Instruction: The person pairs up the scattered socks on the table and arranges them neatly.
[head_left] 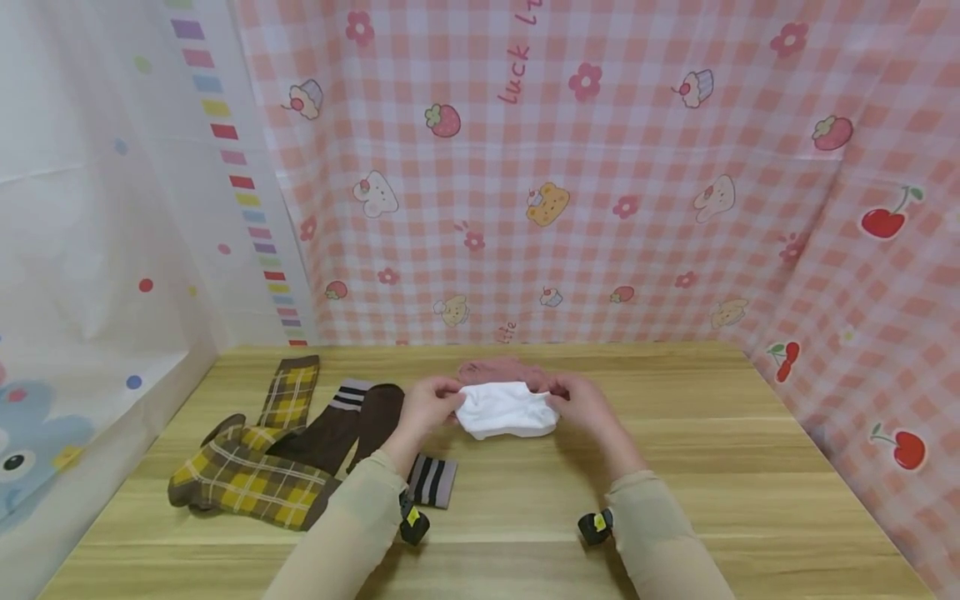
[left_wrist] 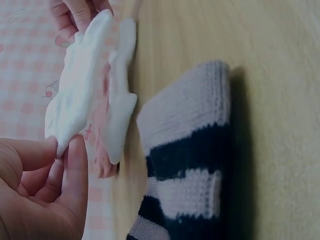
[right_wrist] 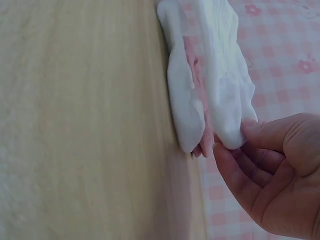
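Observation:
A white ankle sock is stretched sideways between my two hands, raised above the table. My left hand pinches one end between thumb and fingers. At the opposite end, my right hand pinches the sock's tip. Both wrist views show a second white sock lying on the table beneath the held one. Behind it lies pink sock fabric, partly hidden by the white socks.
Left of my hands lie yellow-and-brown plaid socks and dark brown socks with grey-and-black striped cuffs. The wooden table meets a pink checked curtain at its back edge.

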